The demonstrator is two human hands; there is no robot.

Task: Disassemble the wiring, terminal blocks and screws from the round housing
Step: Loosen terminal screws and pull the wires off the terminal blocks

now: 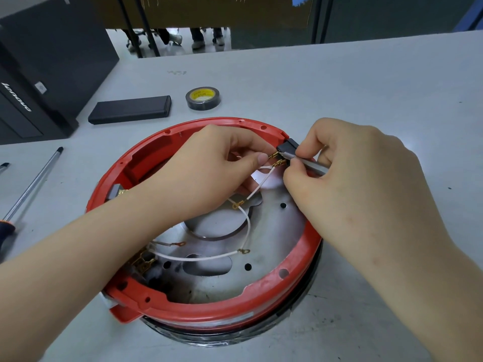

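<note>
The round red housing (264,296) lies on the table with its metal base plate (274,246) showing inside. A black terminal block (287,147) sits at the rim's far right, with brass terminals (278,162) and white wires (248,226) running from it. My left hand (209,168) reaches across the housing and pinches a brass terminal beside the block. My right hand (347,173) grips a slim grey metal tool (308,165), its tip at the block. A second cluster of brass terminals (142,261) sits at the near left, and a grey part (116,191) at the left rim.
A screwdriver (31,186) with a long shaft lies on the table at the left. Beyond the housing lie a black flat case (130,109) and a roll of black tape (203,98). A black computer tower (47,66) stands at the far left.
</note>
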